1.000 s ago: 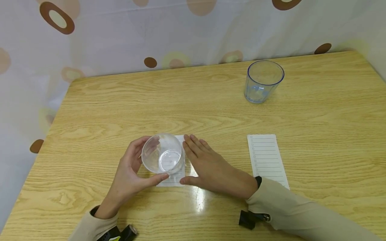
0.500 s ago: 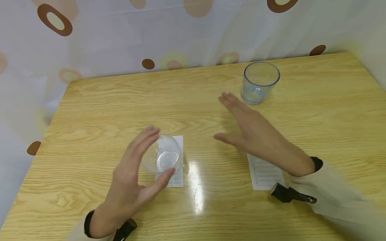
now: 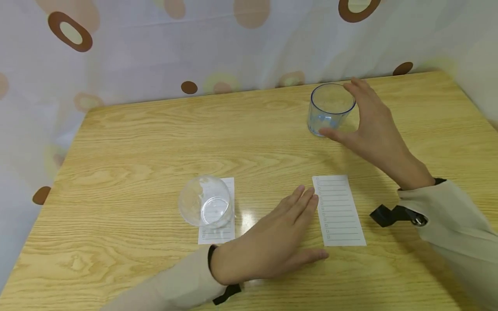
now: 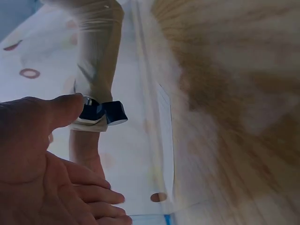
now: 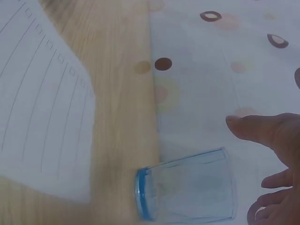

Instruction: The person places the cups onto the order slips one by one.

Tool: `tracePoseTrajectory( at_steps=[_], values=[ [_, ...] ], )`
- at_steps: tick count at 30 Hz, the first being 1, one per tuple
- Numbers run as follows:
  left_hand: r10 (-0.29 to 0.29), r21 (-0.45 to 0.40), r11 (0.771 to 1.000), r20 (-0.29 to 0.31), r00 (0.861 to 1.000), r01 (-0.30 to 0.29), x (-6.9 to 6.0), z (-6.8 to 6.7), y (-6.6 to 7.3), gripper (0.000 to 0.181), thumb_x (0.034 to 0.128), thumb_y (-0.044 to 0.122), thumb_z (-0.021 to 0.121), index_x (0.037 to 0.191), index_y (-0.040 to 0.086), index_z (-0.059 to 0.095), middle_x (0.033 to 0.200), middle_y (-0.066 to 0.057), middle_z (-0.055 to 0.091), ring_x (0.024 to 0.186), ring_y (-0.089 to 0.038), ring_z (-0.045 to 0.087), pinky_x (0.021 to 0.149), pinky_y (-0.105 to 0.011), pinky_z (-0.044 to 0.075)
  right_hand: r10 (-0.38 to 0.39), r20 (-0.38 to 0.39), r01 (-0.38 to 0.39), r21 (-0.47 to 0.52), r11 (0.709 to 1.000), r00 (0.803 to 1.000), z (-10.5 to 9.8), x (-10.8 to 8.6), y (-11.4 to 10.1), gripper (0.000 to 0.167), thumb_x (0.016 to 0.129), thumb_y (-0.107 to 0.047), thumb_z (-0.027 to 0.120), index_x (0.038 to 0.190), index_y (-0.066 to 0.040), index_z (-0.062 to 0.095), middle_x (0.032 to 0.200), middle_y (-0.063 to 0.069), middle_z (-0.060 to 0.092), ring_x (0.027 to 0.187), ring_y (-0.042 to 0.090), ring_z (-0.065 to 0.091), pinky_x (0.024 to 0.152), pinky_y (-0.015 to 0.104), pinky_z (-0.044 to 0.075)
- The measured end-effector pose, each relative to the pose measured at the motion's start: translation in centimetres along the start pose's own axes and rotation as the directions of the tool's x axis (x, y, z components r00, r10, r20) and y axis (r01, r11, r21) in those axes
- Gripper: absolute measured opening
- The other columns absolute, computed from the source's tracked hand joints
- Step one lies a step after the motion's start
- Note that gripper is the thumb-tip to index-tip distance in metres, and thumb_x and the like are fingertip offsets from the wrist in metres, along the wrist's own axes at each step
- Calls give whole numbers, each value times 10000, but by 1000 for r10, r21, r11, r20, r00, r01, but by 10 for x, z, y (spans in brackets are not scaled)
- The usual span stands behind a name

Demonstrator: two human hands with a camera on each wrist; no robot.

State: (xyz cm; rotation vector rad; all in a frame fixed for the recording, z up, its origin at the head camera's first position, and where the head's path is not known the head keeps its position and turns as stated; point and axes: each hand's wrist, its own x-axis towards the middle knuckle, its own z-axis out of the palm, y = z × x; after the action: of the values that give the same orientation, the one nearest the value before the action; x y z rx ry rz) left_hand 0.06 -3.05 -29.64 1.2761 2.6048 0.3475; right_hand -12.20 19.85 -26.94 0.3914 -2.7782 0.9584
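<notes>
The desk (image 3: 136, 142) carries a blue-rimmed glass (image 3: 324, 119). To the glass's right, the right hand (image 3: 375, 129) grasps nothing, thumb and fingers parted; nearer the person, the left hand (image 3: 268, 242) is flat, free. Nearer too: one lined sheet (image 3: 340, 211) and, farther left, another sheet (image 3: 218, 237) under a clear bowl (image 3: 194, 201).

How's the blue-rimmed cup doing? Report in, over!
Right grip: open at blue-rimmed cup, not holding. Left grip: open by right-side paper. Cup: upright on table. No obstacle seen between right grip and cup.
</notes>
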Motion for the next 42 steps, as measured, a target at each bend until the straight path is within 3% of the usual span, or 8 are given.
tracePoseTrajectory(
  at_steps=[4, 7, 10, 17, 22, 26, 36, 42],
  values=[
    [-97, 41, 995, 94, 991, 94, 25, 8, 1, 888, 965, 607, 369, 1512, -57, 148, 1584, -220, 85, 1467, -318, 22, 1176, -369, 125, 87, 5, -87, 35, 996, 996, 5, 3, 10, 978, 773, -269, 816, 1508, 8, 232, 1577, 182, 189, 1443, 366, 172, 1144, 579, 159],
    [-184, 78, 982, 162, 969, 174, 37, 13, 2, 932, 941, 644, 366, 1520, -41, 110, 1593, -197, 23, 1466, -297, -35, 1180, -368, 115, 148, 5, -148, 50, 988, 989, 8, 4, 15, 1036, 770, -284, 819, 1526, -3, 168, 1577, 189, 181, 1439, 374, 180, 1149, 560, 165],
    [-226, 120, 971, 199, 954, 206, 45, 16, 4, 956, 925, 669, 366, 1529, -14, 83, 1600, -170, -22, 1465, -272, -73, 1185, -357, 104, 202, 16, -203, 55, 978, 979, 11, 5, 19, 1093, 773, -336, 816, 1542, -24, 105, 1580, 195, 163, 1440, 383, 169, 1148, 563, 167],
    [-192, 137, 977, 232, 954, 163, 57, 17, 7, 976, 908, 697, 358, 1540, 25, 38, 1605, -132, -76, 1460, -233, -126, 1190, -333, 64, 266, 52, -271, 200, 942, 963, 17, 7, 29, 1128, 778, -366, 809, 1555, -83, 41, 1587, 165, 147, 1433, 374, 185, 1153, 508, 203],
    [-183, 148, 978, 250, 951, 149, 60, 17, 7, 961, 917, 692, 336, 1540, 28, 29, 1605, -130, -77, 1462, -231, -118, 1190, -321, 57, 301, 62, -303, 358, 883, 952, 24, 8, 37, 1127, 798, -295, 801, 1554, -108, -15, 1595, 162, 116, 1456, 284, 154, 1177, 338, 171],
    [-209, 145, 974, 273, 939, 174, 62, 19, 7, 974, 911, 696, 354, 1542, 34, 18, 1604, -120, -94, 1460, -220, -125, 1188, -312, 46, 312, 64, -308, 435, 846, 948, 28, 8, 40, 1082, 816, -247, 788, 1552, -110, 7, 1583, 156, 177, 1458, 290, 167, 1177, 321, 172],
    [-216, 138, 974, 291, 932, 182, 63, 22, 3, 1022, 890, 707, 399, 1537, 23, 2, 1598, -127, -119, 1459, -222, -126, 1186, -312, 25, 334, 68, -320, 513, 797, 940, 37, 10, 47, 957, 830, -203, 775, 1536, -99, 138, 1536, 159, 269, 1415, 320, 286, 1155, 381, 255],
    [-226, 133, 972, 283, 932, 196, 65, 23, 1, 1074, 862, 735, 425, 1533, 11, 3, 1594, -140, -129, 1458, -231, -128, 1183, -313, 20, 333, 53, -311, 519, 796, 941, 41, 11, 50, 898, 827, -207, 779, 1511, -87, 210, 1508, 139, 326, 1381, 294, 352, 1118, 378, 331]
  ],
)
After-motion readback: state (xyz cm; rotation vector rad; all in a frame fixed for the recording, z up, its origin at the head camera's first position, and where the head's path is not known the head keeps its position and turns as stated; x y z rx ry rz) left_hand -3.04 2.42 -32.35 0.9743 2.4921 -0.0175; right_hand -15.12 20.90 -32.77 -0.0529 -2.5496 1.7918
